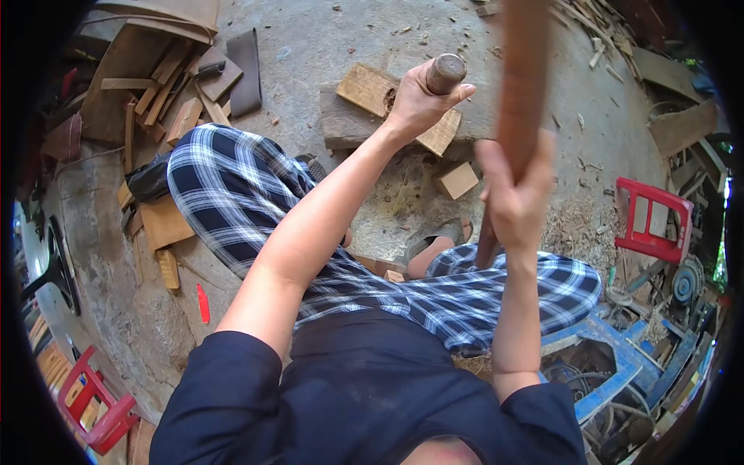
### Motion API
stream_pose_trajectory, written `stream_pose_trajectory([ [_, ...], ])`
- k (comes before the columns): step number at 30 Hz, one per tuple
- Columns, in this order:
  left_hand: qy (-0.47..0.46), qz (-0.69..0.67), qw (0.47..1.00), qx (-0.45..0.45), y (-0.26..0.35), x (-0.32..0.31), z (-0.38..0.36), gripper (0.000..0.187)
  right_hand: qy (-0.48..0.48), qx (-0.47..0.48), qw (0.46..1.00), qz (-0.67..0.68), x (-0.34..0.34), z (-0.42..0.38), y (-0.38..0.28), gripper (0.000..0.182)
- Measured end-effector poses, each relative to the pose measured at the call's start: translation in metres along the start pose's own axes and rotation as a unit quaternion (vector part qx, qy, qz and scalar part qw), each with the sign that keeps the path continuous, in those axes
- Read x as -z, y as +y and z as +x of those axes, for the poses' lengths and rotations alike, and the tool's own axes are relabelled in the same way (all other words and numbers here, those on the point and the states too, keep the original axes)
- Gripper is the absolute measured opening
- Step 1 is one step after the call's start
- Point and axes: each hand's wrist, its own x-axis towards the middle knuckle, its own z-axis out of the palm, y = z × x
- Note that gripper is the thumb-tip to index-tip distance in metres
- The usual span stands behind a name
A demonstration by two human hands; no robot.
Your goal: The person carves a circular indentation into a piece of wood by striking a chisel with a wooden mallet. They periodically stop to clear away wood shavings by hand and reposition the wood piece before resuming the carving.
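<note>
My left hand (422, 99) is closed round an upright tool handle (446, 74) with a round, worn top; its lower end is hidden. Beneath it lies a light wooden board (440, 133), crosswise on a thick grey wooden block (341, 122). A dark hollow shows in the board beside my fingers. To the right, my right hand (518, 190) grips a long reddish-brown wooden piece (525, 70), raised and blurred by motion. A small wooden block (457, 180) sits on the floor between my hands, just below the grey block.
Wood offcuts (167, 85) are heaped at the upper left. A red stool (657, 219) stands at the right, another red stool (94, 403) at the lower left. A blue metal frame (597, 333) is near my right elbow. A red object (203, 303) lies on the floor.
</note>
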Motion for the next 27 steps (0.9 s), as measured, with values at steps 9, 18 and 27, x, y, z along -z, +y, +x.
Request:
stream_pose_trajectory([
  [9, -0.015, -0.019, 0.999, -0.030, -0.024, -0.006, 0.005, 0.020, 0.013, -0.018, 0.999, 0.024, 0.005, -0.008, -0.006, 0.046],
  [18, 0.016, -0.012, 1.000, -0.007, -0.015, 0.011, 0.004, 0.020, -0.044, -0.109, 0.993, -0.018, 0.012, -0.012, 0.019, 0.049],
  [27, 0.231, -0.018, 0.973, -0.013, -0.006, 0.037, 0.014, 0.021, -0.025, -0.152, 0.987, 0.043, 0.024, -0.042, 0.026, 0.047],
])
